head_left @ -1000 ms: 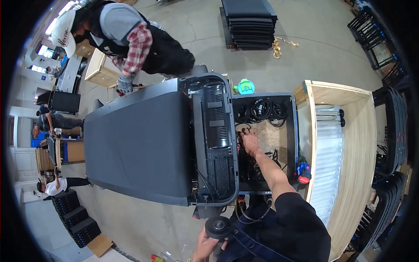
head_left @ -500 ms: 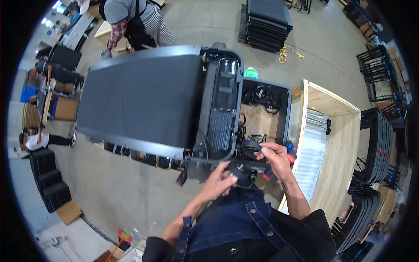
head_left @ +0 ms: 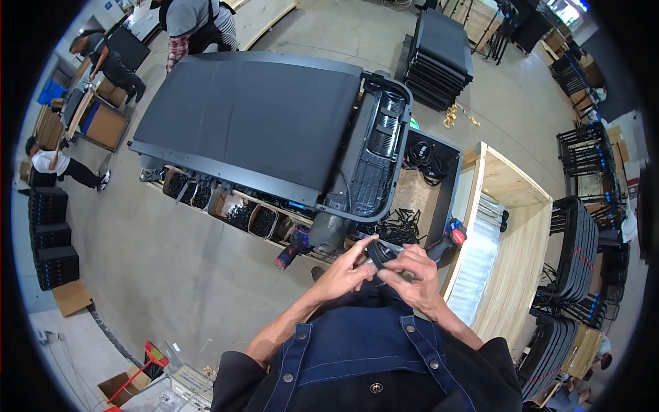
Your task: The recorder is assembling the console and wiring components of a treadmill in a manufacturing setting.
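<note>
Black cable coil (head_left: pixel 379 251) sits pinched between both hands at chest height: left hand (head_left: pixel 345 270) and right hand (head_left: pixel 414 275) fingers curled around it. Two power drills (head_left: pixel 449 237) lie nearby.

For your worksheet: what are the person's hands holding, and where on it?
Both hands, left hand and right hand, grip a small dark cable bundle at its middle.

a broad matt black rubbery treadmill belt (head_left: pixel 247 117) lies beside a ribbed dull grey plastic motor housing (head_left: pixel 374 161), near a pale raw-wood crate (head_left: pixel 511 226), above smooth grey concrete floor (head_left: pixel 151 268) and dark blue denim apron cloth (head_left: pixel 364 357).
</note>
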{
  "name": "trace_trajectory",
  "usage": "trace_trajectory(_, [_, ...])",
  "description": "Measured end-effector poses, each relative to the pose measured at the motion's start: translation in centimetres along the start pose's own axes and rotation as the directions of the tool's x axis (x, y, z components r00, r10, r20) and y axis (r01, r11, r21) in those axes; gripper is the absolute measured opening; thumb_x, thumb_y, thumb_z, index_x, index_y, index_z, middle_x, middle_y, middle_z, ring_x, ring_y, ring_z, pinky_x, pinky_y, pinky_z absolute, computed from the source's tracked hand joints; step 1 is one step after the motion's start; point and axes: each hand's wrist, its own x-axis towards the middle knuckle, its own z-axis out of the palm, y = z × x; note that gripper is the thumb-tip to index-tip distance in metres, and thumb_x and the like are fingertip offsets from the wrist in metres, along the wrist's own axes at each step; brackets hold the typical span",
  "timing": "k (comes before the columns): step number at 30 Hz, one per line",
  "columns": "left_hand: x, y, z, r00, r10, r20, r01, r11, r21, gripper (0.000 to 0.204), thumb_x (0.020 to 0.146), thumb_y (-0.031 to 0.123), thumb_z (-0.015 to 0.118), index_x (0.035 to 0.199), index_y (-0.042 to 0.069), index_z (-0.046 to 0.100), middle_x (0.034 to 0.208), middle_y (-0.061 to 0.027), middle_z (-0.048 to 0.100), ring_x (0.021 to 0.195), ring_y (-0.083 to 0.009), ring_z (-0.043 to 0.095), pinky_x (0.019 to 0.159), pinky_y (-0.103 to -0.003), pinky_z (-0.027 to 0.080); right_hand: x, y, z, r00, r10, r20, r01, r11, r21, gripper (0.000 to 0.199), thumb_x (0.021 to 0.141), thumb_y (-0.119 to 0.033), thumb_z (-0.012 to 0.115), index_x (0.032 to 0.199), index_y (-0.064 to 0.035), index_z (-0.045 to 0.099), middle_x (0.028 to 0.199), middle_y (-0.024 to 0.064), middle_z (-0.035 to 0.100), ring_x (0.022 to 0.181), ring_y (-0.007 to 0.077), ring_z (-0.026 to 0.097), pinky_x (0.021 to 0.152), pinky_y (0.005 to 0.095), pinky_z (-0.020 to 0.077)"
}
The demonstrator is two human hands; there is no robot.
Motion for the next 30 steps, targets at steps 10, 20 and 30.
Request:
trace_trajectory(10, [1.7,2.8,-1.3,0.969,0.119,-0.215,-0.106,0.992,0.069,0.066,0.094,0.041,0.071,0.144,0.006,0.046,0.081,-0.0060,0.061,0.063,-0.0100,0.055,0.056,-0.027,0.046,0.7,3.2,2.3,0.922,0.368,-0.119,-0.360,0.929,0.085,0.049,0.075,-0.023,0.089,0.109,-0.0015,0.061,0.093,0.0125,0.066,0.078,0.0242,0.063,0.081,0.0383,0.0506])
trace_trajectory(20, [24.9,19.8,-5.9,0.645,0.764,0.003,-0.141,0.115,0.983,0.036,0.088,0.032,0.070,0.114,0.008,0.068,0.099,-0.0133,0.061,0.099,-0.0348,0.060,0.085,-0.048,0.049,23.6,20.3,-1.7,0.834,0.516,-0.195,-0.345,0.764,0.546,0.055,0.093,-0.041,0.071,0.125,-0.0009,0.052,0.085,0.0067,0.064,0.068,0.0144,0.062,0.061,0.0295,0.0512])
trace_trajectory(30, [38.3,19.8,-25.4,0.881,0.472,-0.035,0.101,-0.116,0.988,0.023,0.090,0.024,0.067,0.099,0.004,0.061,0.107,-0.0144,0.060,0.104,-0.0334,0.060,0.090,-0.048,0.046,43.1,34.7,-7.6,0.704,0.654,-0.279,-0.553,0.750,0.363,0.077,0.086,-0.068,0.066,0.110,0.0035,0.053,0.061,0.0047,0.054,0.045,0.0145,0.056,0.038,0.0290,0.0454])
